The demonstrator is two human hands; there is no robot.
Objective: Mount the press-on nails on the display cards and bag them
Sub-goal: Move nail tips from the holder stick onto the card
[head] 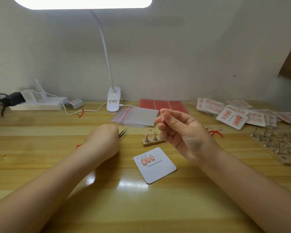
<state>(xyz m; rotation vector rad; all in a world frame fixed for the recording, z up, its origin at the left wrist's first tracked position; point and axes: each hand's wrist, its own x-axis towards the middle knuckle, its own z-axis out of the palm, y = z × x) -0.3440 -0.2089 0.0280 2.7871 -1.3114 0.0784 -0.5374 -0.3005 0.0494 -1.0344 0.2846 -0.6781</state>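
Observation:
A white display card (pixel 156 167) printed "Handmade Nail" lies on the wooden table in front of me, with three peach nails (pixel 147 160) stuck near its top left corner. My left hand (pixel 102 140) grips dark tweezers (pixel 123 132), their tips pointing up and to the right. My right hand (pixel 180 130) hovers above a small wooden stand (pixel 152 140) with metal nail holders; its fingers are curled and its thumb meets the fingertips. Whether it pinches a nail is too blurred to tell. A pink nail (pixel 147 134) sits on the stand's left holder.
Clear zip bags (pixel 138 116) lie stacked behind the stand, with red adhesive sheets (pixel 165 105) beyond. Bagged finished cards (pixel 232 113) pile at the right, a long board of holders (pixel 279 145) beside them. A clip lamp (pixel 113 101) and power strip (pixel 39 103) stand at the back.

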